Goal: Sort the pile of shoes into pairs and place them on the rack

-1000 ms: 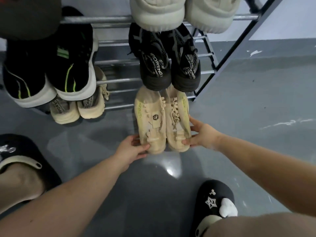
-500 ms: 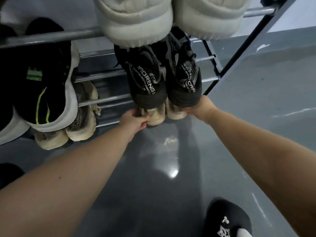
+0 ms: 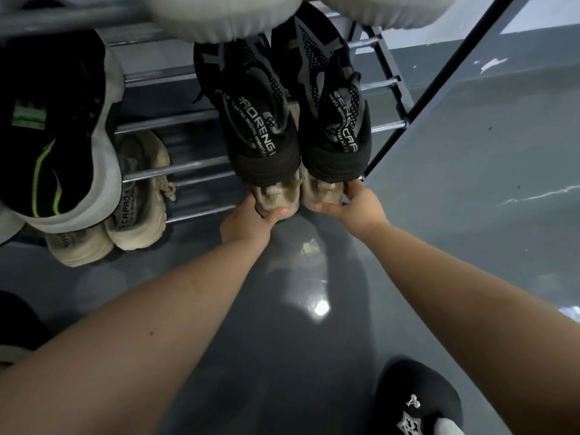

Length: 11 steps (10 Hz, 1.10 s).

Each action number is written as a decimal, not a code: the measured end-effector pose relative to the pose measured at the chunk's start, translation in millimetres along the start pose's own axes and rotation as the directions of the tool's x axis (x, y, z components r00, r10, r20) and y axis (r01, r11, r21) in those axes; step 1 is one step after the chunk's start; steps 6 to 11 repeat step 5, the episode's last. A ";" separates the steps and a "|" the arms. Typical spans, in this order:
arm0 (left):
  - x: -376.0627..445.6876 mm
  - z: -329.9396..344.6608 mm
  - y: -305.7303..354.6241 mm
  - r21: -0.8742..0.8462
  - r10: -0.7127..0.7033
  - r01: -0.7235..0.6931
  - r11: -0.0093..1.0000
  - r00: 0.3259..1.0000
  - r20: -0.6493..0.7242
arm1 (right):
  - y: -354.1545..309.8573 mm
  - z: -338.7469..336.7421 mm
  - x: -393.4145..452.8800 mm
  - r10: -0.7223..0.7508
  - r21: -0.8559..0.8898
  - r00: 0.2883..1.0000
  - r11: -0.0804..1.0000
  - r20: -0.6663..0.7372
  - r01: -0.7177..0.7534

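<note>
Two beige sneakers sit side by side on the lowest shelf of the metal rack (image 3: 175,122), only their heels showing under a black pair (image 3: 266,120) one shelf up. My left hand (image 3: 248,219) grips the heel of the left beige sneaker (image 3: 276,196). My right hand (image 3: 354,205) holds the heel of the right beige sneaker (image 3: 320,191). The fronts of both beige shoes are hidden.
Another beige pair (image 3: 138,211) rests on the lowest shelf at left, below black shoes with green stripes (image 3: 53,152). A pale grey pair (image 3: 226,17) hangs over the top shelf. The rack's dark side frame (image 3: 439,80) runs diagonally at right. A black slipper (image 3: 417,400) stands on the grey floor.
Both hands have pushed the beige pair from the floor in under the black pair on the lowest shelf. The view has moved closer to the rack.
</note>
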<state>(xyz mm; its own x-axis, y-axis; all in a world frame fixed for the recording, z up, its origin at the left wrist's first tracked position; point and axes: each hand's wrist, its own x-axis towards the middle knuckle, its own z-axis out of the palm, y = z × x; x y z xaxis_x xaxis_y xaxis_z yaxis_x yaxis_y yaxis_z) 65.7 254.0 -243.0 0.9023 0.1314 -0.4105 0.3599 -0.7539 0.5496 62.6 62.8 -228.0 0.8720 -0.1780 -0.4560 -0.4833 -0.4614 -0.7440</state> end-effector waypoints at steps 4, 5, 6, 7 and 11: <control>-18.9 -14.8 12.1 0.320 0.028 -0.036 0.947 0.999 0.029 | -6.7 -2.8 -20.2 0.036 -0.423 0.997 0.906 0.067 -0.005; -46.5 -28.6 13.5 0.361 0.108 -0.162 0.918 0.980 0.165 | -10.0 -7.1 -50.2 0.072 -0.584 0.986 0.811 0.149 0.029; -46.5 -28.6 13.5 0.361 0.108 -0.162 0.918 0.980 0.165 | -10.0 -7.1 -50.2 0.072 -0.584 0.986 0.811 0.149 0.029; -46.5 -28.6 13.5 0.361 0.108 -0.162 0.918 0.980 0.165 | -10.0 -7.1 -50.2 0.072 -0.584 0.986 0.811 0.149 0.029; -46.5 -28.6 13.5 0.361 0.108 -0.162 0.918 0.980 0.165 | -10.0 -7.1 -50.2 0.072 -0.584 0.986 0.811 0.149 0.029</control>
